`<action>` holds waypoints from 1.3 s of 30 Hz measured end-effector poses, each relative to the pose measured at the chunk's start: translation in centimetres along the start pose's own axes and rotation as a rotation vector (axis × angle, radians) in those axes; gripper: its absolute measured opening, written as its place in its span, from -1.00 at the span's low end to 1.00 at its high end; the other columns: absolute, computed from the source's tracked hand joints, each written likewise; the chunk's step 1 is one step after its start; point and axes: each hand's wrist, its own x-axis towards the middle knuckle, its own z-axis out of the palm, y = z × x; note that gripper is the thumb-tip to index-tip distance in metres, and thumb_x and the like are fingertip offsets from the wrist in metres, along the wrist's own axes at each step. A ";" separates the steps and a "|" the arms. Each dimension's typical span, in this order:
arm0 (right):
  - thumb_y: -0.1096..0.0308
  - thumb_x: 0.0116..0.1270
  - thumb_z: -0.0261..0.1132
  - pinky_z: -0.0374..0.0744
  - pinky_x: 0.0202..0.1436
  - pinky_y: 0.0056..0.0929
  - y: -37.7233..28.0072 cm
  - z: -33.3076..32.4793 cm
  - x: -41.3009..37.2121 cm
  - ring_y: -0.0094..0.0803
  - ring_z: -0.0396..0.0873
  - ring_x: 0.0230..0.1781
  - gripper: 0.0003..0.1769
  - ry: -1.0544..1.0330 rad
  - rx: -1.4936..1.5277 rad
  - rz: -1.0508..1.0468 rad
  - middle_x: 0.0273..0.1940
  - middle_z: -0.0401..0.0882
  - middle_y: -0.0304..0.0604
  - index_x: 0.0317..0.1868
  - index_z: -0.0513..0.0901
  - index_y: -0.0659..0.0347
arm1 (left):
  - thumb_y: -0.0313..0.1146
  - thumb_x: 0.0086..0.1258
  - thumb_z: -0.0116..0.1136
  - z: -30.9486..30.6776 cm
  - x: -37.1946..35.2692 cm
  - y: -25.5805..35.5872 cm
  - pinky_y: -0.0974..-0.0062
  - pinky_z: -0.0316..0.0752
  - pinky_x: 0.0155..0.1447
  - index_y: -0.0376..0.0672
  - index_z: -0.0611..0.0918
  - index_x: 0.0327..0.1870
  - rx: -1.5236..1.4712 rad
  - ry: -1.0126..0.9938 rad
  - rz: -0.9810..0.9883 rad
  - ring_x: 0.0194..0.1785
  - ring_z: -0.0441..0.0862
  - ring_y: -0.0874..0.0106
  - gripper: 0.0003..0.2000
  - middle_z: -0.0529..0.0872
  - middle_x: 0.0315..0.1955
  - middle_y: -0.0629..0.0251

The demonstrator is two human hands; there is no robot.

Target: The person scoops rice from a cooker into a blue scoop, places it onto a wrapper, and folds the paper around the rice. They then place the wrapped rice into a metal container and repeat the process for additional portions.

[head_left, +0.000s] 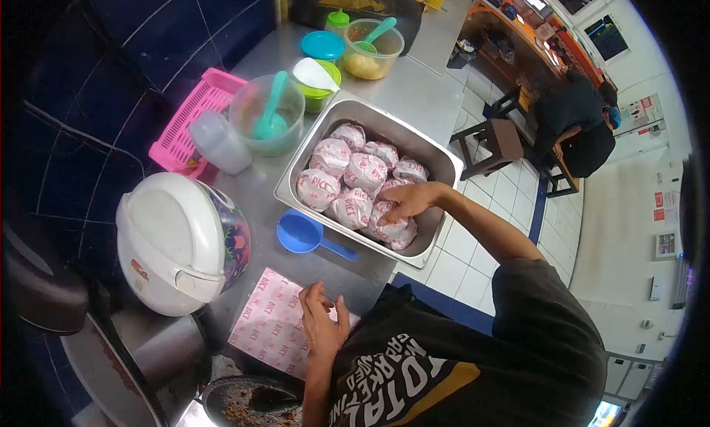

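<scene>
I see steel tray [442,164] under my right hand [405,200], rice cooker [177,238] left of my left hand [323,325], which lies open on pink wrappers [266,327], right fingers curled gripping wrapped rice parcel [393,232], blue scoop [303,232] between both hands.

Rice cooker [177,238], blue scoop [303,233], pink basket [196,116]

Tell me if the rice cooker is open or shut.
Shut. The rice cooker has its white lid down flush on the patterned body, and none of the inside shows.
</scene>
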 end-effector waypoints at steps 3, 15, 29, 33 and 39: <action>-0.23 0.38 0.34 0.51 0.24 -0.24 -1.8 -1.2 -0.1 -0.09 0.58 0.16 -0.17 -0.206 -0.029 0.046 0.14 0.61 0.18 0.33 0.46 0.35 | -0.48 0.36 0.27 0.1 1.8 2.0 0.32 0.60 -0.19 -0.32 0.40 0.29 0.006 0.009 0.006 -0.28 0.62 0.25 -0.50 0.52 0.00 -0.03; 0.09 0.07 0.60 0.52 0.29 -0.04 -2.2 6.3 -3.6 0.22 0.48 0.22 -0.06 0.582 -0.212 -0.064 0.19 0.44 0.24 0.36 0.34 0.31 | -0.41 0.28 0.23 6.8 19.6 5.9 0.12 0.49 0.18 -0.18 0.76 -0.05 0.609 -0.529 0.426 0.17 0.54 0.13 -0.76 0.60 0.02 0.10; 0.04 0.17 0.49 0.55 0.26 -0.04 -2.1 5.8 -4.1 0.12 0.53 0.19 -0.12 0.451 -0.207 -0.205 0.14 0.53 0.19 0.39 0.38 0.34 | -0.45 0.24 0.26 8.0 19.3 5.6 0.10 0.48 0.20 -0.26 0.76 -0.24 0.630 -0.353 0.294 0.16 0.52 0.04 -0.86 0.57 0.03 0.00; 0.06 0.21 0.48 0.52 0.27 -0.05 -2.8 7.8 -3.0 0.17 0.51 0.17 -0.12 0.552 -0.314 -0.113 0.16 0.49 0.25 0.38 0.35 0.44 | -0.43 0.28 0.22 6.9 18.4 6.4 0.09 0.47 0.21 -0.28 0.70 -0.12 0.550 -0.319 0.327 0.15 0.52 0.04 -0.80 0.57 0.00 -0.01; 0.13 0.35 0.34 0.46 0.25 -0.08 -1.8 10.3 -0.9 0.10 0.45 0.17 -0.22 0.705 -0.432 -0.142 0.25 0.44 0.21 0.39 0.31 0.50 | -0.38 0.32 0.15 5.9 16.4 5.6 0.06 0.42 0.23 -0.34 0.62 -0.08 0.446 -0.228 0.485 0.11 0.52 0.00 -0.76 0.59 -0.03 -0.04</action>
